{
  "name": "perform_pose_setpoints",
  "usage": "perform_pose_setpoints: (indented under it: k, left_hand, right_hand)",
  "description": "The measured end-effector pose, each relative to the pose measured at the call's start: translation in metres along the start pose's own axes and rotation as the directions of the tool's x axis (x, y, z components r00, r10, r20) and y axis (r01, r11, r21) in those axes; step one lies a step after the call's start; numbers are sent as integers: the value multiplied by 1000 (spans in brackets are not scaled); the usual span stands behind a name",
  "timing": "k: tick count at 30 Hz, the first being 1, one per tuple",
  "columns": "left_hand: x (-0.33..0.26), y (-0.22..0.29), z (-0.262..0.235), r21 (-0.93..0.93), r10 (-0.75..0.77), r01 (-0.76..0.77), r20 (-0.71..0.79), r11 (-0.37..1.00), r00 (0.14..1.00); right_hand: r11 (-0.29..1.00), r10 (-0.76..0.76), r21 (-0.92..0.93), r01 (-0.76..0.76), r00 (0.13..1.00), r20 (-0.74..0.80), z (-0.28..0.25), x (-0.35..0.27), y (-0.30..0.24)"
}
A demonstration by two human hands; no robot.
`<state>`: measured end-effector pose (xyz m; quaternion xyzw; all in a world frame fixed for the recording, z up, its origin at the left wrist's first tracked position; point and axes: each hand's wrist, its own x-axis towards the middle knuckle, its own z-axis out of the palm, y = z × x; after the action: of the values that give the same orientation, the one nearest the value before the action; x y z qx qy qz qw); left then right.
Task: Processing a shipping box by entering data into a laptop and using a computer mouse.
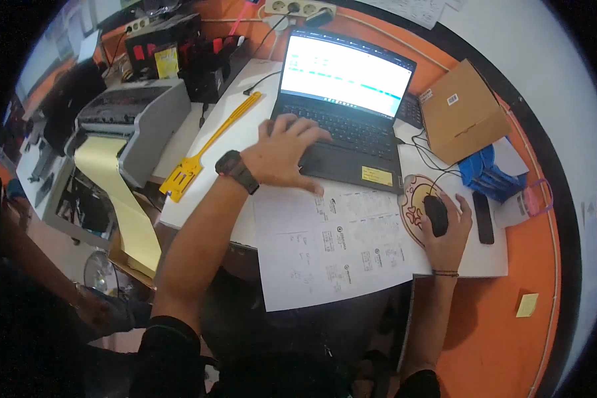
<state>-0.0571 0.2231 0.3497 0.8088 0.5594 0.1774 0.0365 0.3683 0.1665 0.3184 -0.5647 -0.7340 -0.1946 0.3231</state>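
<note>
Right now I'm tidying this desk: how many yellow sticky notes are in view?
2. One yellow sticky note is stuck on the laptop palm rest, right of the left hand. Another lies on the orange desktop at right. Papers may hide more.

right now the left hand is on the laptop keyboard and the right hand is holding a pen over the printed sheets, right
Not quite. The head view shows the right hand on a black mouse, not holding a pen. The left hand is on the laptop keyboard, as you said.
</note>
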Motion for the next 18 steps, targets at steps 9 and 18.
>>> perform_pose_setpoints:
  k: [9,18]
  left_hand:
    - [-7,17,9,-20,189,-189,205,982,960]
    - [2,-14,3,-155,30,-18,81,988,996]
  right_hand:
    - [973,163,143,-182,978,132,21,-7,8]
    - [972,57,219,-91,986,154,16,-1,3]
